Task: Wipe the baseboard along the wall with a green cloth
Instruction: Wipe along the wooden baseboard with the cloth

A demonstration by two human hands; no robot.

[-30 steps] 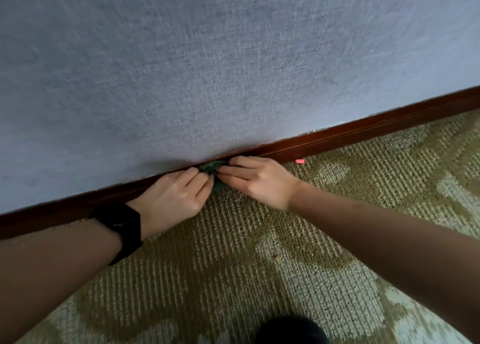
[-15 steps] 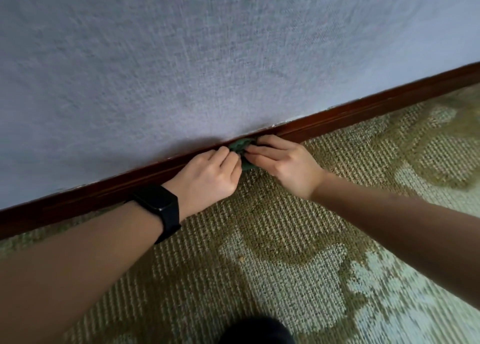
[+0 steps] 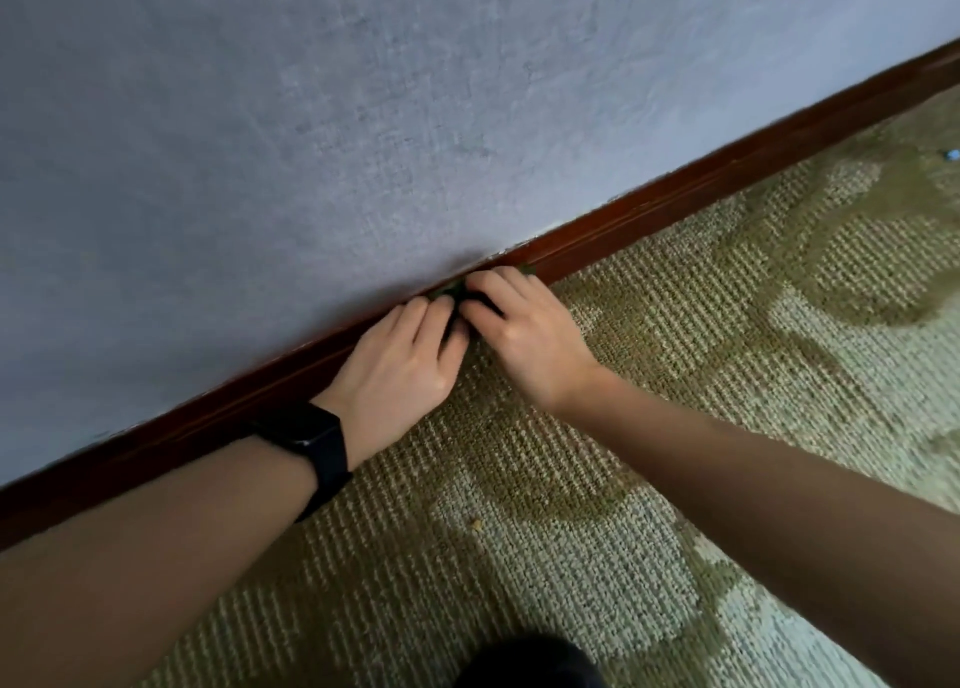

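I'm seeing both hands [image 3: 410, 360] [image 3: 524, 331] clamping cloth [image 3: 451, 288] on baseboard [image 3: 675, 204] at 12 o'clock | risk: bunched cloth slipping; fingertips scraping wood

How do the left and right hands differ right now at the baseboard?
The left hand has a black watch on its wrist; the right hand has a bare wrist. The left hand sits lower left along the baseboard, the right hand further up it. Both press on the green cloth, which is mostly hidden beneath their fingers.

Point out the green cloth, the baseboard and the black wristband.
green cloth [image 3: 448, 288], head view, sliver showing above the fingers
baseboard [image 3: 675, 201], head view, front face
black wristband [image 3: 311, 435], head view, top of band on left wrist
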